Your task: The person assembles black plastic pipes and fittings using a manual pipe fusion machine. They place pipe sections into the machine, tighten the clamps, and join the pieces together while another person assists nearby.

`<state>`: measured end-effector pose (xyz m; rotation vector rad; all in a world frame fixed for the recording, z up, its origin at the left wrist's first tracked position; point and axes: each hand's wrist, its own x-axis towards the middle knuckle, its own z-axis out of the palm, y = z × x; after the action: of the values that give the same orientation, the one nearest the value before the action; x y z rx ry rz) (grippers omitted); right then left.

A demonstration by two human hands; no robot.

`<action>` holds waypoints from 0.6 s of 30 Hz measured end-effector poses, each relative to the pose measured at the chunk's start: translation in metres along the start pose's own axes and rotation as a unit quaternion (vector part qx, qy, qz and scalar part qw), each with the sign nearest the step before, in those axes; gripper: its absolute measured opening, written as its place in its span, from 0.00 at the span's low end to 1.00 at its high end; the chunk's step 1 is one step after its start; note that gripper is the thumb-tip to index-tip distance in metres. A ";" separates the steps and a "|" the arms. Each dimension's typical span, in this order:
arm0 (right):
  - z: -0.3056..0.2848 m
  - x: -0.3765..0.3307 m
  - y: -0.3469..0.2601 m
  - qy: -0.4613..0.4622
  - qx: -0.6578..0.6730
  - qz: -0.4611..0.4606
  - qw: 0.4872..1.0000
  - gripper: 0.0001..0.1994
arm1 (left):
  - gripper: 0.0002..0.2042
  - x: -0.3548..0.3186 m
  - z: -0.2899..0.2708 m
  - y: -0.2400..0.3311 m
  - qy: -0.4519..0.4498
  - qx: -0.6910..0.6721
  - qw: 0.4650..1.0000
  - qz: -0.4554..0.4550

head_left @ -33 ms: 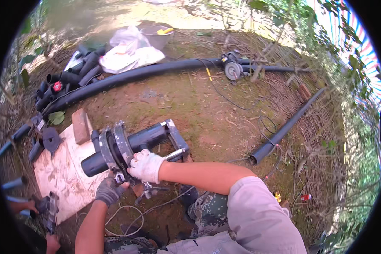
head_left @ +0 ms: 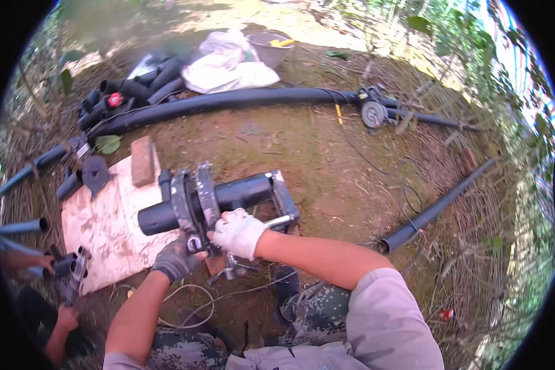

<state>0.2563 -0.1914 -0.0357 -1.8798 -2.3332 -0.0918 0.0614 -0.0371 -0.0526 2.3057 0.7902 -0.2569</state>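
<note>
A black plastic pipe (head_left: 157, 217) lies through a pipe-clamping frame (head_left: 285, 196) with two worn metal clamp rings (head_left: 206, 192). My left hand (head_left: 177, 259), in a dark grey glove, is closed around the bolt end of the left ring, a round metal nut (head_left: 194, 243) showing by the thumb. My right hand (head_left: 237, 233), in a whitish glove, is curled against the lower end of the right ring; its fingertips are partly hidden. Below it juts a metal fitting with a T-shaped handle (head_left: 231, 269).
A dirty board (head_left: 114, 237) bears a brick (head_left: 143, 161). Another person's hand (head_left: 61, 265) holds a smaller clamp at left. Behind are a long black pipe (head_left: 228, 98), black fittings (head_left: 135, 89), white sacks (head_left: 228, 71), a bucket (head_left: 270, 50) and an angle grinder (head_left: 374, 112). A cable (head_left: 191, 320) loops near my feet.
The whole scene has shifted rightward in the picture as my head turned left. Both hands stay on the clamp rings, in nearly the same grip.
</note>
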 end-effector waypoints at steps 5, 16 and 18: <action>-0.002 0.007 -0.014 0.017 -0.003 -0.005 1.000 0.26 | 0.32 -0.004 -0.008 -0.012 -0.030 0.080 0.995 -0.043; -0.006 0.014 -0.033 0.020 -0.128 -0.020 0.991 0.24 | 0.52 -0.029 -0.001 0.012 0.069 -0.055 0.995 -0.054; -0.008 0.016 -0.031 0.030 -0.127 -0.016 0.991 0.25 | 0.51 -0.024 -0.001 0.015 0.079 -0.036 0.995 -0.056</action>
<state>0.2230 -0.1839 -0.0241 -1.9167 -2.4063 -0.4630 0.0508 -0.0567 -0.0348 2.2378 0.9931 -0.0938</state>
